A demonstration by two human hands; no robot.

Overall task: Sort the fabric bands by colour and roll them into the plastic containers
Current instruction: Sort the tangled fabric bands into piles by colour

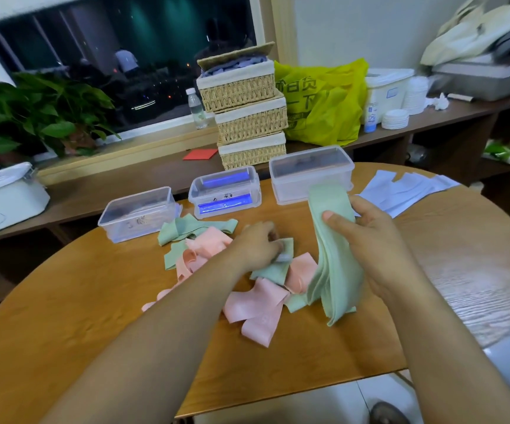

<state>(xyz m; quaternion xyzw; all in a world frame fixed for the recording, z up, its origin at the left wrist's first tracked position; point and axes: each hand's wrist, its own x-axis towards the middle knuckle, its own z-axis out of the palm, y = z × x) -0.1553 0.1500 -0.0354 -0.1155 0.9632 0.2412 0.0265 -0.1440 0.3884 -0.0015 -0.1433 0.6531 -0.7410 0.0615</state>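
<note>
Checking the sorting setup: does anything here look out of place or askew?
Nothing spilled or damaged. Pink bands and green bands lie tangled in one pile, simply not yet sorted. Behind the table, the three stacked wicker baskets sit staggered, not squarely aligned.

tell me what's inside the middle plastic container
The middle container is clear: a back blue roll and a front blue roll show through. The marked lid blurs the space between them, so whether more lies there cannot be told.
</note>
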